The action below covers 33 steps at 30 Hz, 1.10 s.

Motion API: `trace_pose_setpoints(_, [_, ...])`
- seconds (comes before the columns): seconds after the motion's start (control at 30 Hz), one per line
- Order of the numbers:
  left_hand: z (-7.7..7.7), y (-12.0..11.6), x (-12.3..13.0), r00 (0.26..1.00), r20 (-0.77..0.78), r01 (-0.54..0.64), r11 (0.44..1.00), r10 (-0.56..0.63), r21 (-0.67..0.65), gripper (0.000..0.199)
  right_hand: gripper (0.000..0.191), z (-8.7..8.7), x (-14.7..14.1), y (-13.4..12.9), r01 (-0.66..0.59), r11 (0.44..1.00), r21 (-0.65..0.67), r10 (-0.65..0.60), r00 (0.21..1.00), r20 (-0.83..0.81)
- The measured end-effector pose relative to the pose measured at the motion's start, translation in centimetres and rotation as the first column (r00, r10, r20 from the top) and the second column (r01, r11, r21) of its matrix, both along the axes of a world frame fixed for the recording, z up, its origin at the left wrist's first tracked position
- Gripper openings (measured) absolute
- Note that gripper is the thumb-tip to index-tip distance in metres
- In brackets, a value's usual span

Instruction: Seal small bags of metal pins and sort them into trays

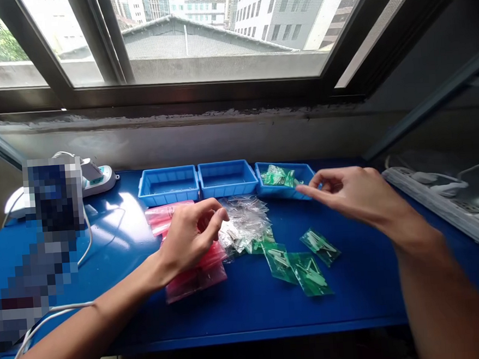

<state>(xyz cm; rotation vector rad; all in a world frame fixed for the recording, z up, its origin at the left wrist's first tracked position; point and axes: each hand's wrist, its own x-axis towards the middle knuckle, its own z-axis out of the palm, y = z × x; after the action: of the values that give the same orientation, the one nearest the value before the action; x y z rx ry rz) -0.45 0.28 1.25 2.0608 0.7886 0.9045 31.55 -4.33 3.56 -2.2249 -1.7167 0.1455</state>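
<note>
Have the front edge of a glossy blue table (249, 322) running across at six o'clock. See small green see-through plastic packets (312, 275) of slim pieces spread at five o'clock, and overlapping red see-through plastic bags (197, 281) at seven. Find a heap of clear plastic packets (246, 217) nearer the centre, at six, with some green partly under its near side. Hold the bare left hand (188, 235) at eight o'clock, above the red bags, with fingers loosely curled and tips close together; cannot tell of anything between them. Hold the bare right hand (355, 193) toward three o'clock, with thumb stretched to the rim of a blue rectangular plastic bin (283, 191) and fingers bent above; cannot tell of any grip. See more green packets inside that bin, and matching bins (169, 196) in line toward nine. Beyond, at twelve, see a dark-framed window (200, 90)
</note>
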Motion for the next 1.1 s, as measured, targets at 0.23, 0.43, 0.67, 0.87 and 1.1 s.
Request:
trace_pose_setpoints(0.23, [0.0, -0.2, 0.1, 0.999, -0.014, 0.036, 0.999, -0.036, 0.001, 0.031, 0.052, -1.8, 0.7, -4.9, 0.005, 0.902, -0.431, 0.026, 0.997, 0.067])
trace_pose_setpoints(0.43, [0.0, -0.1, 0.1, 0.998, -0.019, 0.052, 0.999, -0.053, -0.007, 0.031, 0.032, -1.9, 0.3, -4.3, -0.166, 0.86, -0.483, 0.124, 0.985, -0.117])
trace_pose_setpoints(0.67, [0.2, 0.1, 0.2, 0.996, -0.066, 0.058, 0.993, -0.065, -0.102, 0.025, 0.055, -0.4, -3.4, -1.6, -0.347, 0.924, -0.159, 0.224, 0.829, -0.513])
trace_pose_setpoints(0.87, [0.5, 0.3, 0.3, 0.996, 0.069, 0.072, 0.953, -0.054, -0.294, 0.024, 0.059, -1.2, -10.1, 0.8, -0.294, 0.934, 0.202, 0.323, 0.457, -0.829])
trace_pose_setpoints(1.1, [0.6, 0.9, 0.0, 0.978, 0.189, -0.027, 0.947, 0.092, -0.32, 0.028, 0.047, -2.1, -12.0, 2.9, -0.34, 0.884, 0.32, 0.416, 0.264, -0.87])
